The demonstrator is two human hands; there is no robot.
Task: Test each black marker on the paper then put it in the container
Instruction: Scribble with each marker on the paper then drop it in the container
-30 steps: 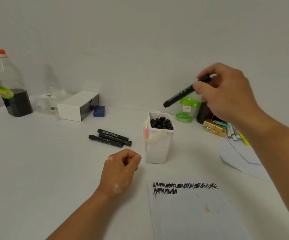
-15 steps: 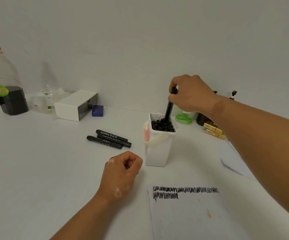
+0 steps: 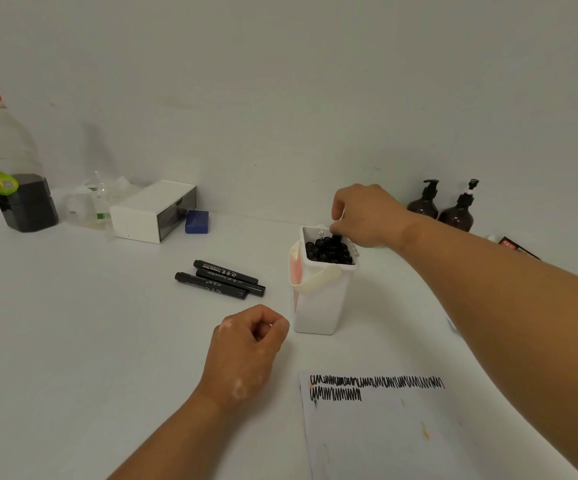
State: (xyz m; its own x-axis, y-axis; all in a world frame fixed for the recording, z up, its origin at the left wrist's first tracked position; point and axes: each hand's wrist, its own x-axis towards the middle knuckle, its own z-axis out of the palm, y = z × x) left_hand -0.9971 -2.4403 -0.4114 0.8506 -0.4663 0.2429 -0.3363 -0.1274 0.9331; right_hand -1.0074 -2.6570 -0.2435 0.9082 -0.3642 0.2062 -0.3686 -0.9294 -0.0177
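The right hand [image 3: 370, 216] reaches over the container [image 3: 318, 306], its fingers [image 3: 338, 210] pinching the top of a marker [image 3: 336, 238] that stands inside among the others (caps up). The left hand [image 3: 246, 351] rests on the counter [image 3: 90, 323] at the container's 7 o'clock, fingers curled, holding nothing. Three spare markers [image 3: 221, 280] lie at its 9 o'clock, and the scribbled paper [image 3: 402, 434] at 5.
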